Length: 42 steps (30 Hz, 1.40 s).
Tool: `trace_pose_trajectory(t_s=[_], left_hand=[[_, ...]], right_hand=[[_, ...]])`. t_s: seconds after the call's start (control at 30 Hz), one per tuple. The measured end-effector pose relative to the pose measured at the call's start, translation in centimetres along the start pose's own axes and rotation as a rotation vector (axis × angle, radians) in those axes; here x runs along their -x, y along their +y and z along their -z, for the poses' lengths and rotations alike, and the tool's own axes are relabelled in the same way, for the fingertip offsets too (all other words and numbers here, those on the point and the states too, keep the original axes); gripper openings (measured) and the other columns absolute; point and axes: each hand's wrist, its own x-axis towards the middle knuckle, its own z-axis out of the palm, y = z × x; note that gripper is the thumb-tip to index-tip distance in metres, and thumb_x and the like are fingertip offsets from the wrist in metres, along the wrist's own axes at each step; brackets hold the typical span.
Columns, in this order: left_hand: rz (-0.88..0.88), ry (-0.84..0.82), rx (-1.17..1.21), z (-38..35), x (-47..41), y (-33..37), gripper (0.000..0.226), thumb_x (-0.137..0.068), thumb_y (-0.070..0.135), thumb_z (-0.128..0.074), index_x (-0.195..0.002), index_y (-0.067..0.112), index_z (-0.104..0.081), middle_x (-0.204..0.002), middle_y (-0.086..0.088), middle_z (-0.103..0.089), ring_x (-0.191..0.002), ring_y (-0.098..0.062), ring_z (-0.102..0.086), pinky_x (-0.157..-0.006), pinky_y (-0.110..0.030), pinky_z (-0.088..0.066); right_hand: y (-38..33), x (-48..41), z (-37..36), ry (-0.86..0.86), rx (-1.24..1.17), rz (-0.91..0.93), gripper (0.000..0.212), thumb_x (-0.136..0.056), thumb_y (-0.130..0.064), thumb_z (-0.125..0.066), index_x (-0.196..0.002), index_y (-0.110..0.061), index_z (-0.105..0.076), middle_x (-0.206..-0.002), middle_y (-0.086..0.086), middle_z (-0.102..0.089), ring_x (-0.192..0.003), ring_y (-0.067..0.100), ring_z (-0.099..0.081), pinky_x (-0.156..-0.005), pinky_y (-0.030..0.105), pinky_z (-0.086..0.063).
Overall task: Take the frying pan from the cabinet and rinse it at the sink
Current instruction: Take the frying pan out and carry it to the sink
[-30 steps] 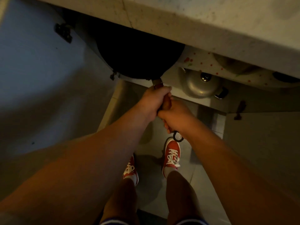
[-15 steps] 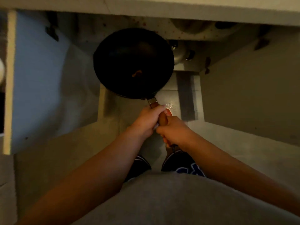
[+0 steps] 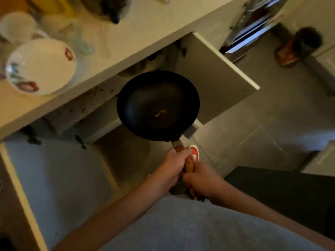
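A black frying pan (image 3: 157, 104) with a brown wooden handle hangs in the air in front of the open cabinet (image 3: 101, 113), below the counter edge. A small orange speck lies in its base. My left hand (image 3: 172, 167) grips the upper part of the handle. My right hand (image 3: 203, 180) grips the lower part, just behind the left. The pan is held level, bowl side up. No sink is in view.
Both cabinet doors stand open: one to the left (image 3: 54, 178), one to the right (image 3: 217, 84). On the counter (image 3: 126, 33) sit a white flowered bowl (image 3: 41, 66), a white cup (image 3: 18, 26) and blurred dishes. A dark jar (image 3: 297, 46) stands at the far right.
The pan came out of the cabinet and up toward counter level. The view rose and turned, so the counter top with its dishes now shows. Both hands kept their hold on the handle.
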Motion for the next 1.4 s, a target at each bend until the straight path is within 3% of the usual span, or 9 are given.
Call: trace_pose_trajectory(t_s=[0.13, 0.23, 0.33, 0.4, 0.6, 0.87, 1.1, 1.27, 1.4], left_hand=[[-0.08, -0.07, -0.135, -3.9, 3.1, 1.3, 0.011, -0.089, 0.008, -0.06, -0.078, 0.008, -0.058, -0.071, -0.012, -0.059, -0.061, -0.018, -0.057, -0.058, -0.028, -0.048], [-0.125, -0.134, -0.183, -6.4, 5.2, 2.5, 0.012, -0.091, 0.008, -0.06, -0.08, 0.009, -0.058, -0.072, -0.01, -0.059, -0.064, -0.018, -0.059, -0.063, -0.029, -0.05], [-0.174, -0.194, -0.262, -9.0, 6.5, 4.0, 0.008, -0.092, 0.012, -0.06, -0.083, 0.01, -0.06, -0.081, -0.013, -0.062, -0.079, -0.025, -0.062, -0.077, -0.039, -0.054], [-0.219, -0.207, -0.294, -10.2, 6.4, 4.9, 0.008, -0.092, 0.014, -0.061, -0.084, 0.012, -0.06, -0.079, -0.009, -0.062, -0.077, -0.021, -0.062, -0.074, -0.036, -0.054], [-0.269, -0.293, -0.328, -16.7, 5.4, 8.3, 0.017, -0.085, 0.017, -0.063, -0.099, 0.006, -0.057, -0.079, -0.009, -0.062, -0.08, -0.024, -0.063, -0.088, -0.047, -0.055], [-0.292, -0.318, -0.331, -28.8, 0.9, 13.2, 0.004, -0.093, 0.011, -0.06, -0.094, 0.01, -0.056, -0.066, -0.003, -0.059, -0.058, -0.011, -0.06, -0.059, -0.026, -0.056], [-0.363, -0.321, -0.593, -39.4, -4.8, 16.7, 0.014, -0.09, 0.022, -0.068, -0.08, 0.017, -0.059, -0.063, 0.001, -0.059, -0.061, -0.011, -0.06, -0.066, -0.031, -0.053], [-0.267, -0.397, -0.527, -45.7, -7.4, 19.0, 0.014, -0.094, 0.015, -0.062, -0.105, 0.006, -0.06, -0.073, -0.003, -0.062, -0.062, -0.01, -0.062, -0.058, -0.023, -0.055], [-0.221, -0.397, -0.502, -49.6, -10.0, 20.1, 0.013, -0.094, 0.016, -0.062, -0.103, 0.008, -0.058, -0.067, -0.003, -0.062, -0.056, -0.009, -0.062, -0.054, -0.024, -0.054]], right_hand=[[1.0, 3.7, 1.7, 0.139, -0.097, 0.066, 0.011, -0.08, -0.003, -0.062, -0.088, -0.008, -0.067, -0.079, 0.017, -0.069, -0.068, 0.024, -0.068, -0.061, 0.032, -0.057], [1.5, 6.0, 3.2, 0.19, -0.161, 0.104, 0.014, -0.08, -0.004, -0.063, -0.093, -0.008, -0.067, -0.087, 0.025, -0.071, -0.076, 0.037, -0.071, -0.073, 0.044, -0.06], [1.9, 7.7, 5.2, 0.201, -0.252, 0.115, 0.008, -0.084, -0.006, -0.061, -0.09, -0.01, -0.064, -0.073, 0.019, -0.065, -0.06, 0.025, -0.065, -0.058, 0.034, -0.058], [1.6, 8.0, 6.3, 0.226, -0.263, 0.117, 0.007, -0.085, -0.008, -0.061, -0.091, -0.01, -0.062, -0.069, 0.011, -0.061, -0.054, 0.019, -0.06, -0.051, 0.028, -0.053], [1.7, 8.9, 12.4, 0.307, -0.408, 0.171, 0.004, -0.083, -0.007, -0.062, -0.087, -0.007, -0.061, -0.061, 0.007, -0.057, -0.042, 0.012, -0.054, -0.043, 0.025, -0.048], [1.9, 6.9, 23.2, 0.446, -0.575, 0.27, 0.003, -0.08, -0.004, -0.059, -0.081, -0.006, -0.061, -0.056, 0.008, -0.056, -0.043, 0.02, -0.054, -0.042, 0.03, -0.049], [2.7, 3.3, 33.7, 0.517, -0.709, 0.26, 0.006, -0.082, -0.004, -0.057, -0.085, -0.008, -0.061, -0.049, 0.005, -0.056, -0.032, 0.011, -0.052, -0.035, 0.024, -0.044], [3.1, 2.6, 40.0, 0.579, -0.759, 0.253, 0.012, -0.081, -0.004, -0.059, -0.074, -0.013, -0.06, -0.049, 0.002, -0.055, -0.032, 0.008, -0.051, -0.036, 0.021, -0.043], [3.2, 1.6, 43.8, 0.6, -0.788, 0.235, 0.009, -0.081, -0.005, -0.06, -0.075, -0.011, -0.062, -0.052, 0.002, -0.055, -0.037, 0.01, -0.052, -0.038, 0.023, -0.046]])
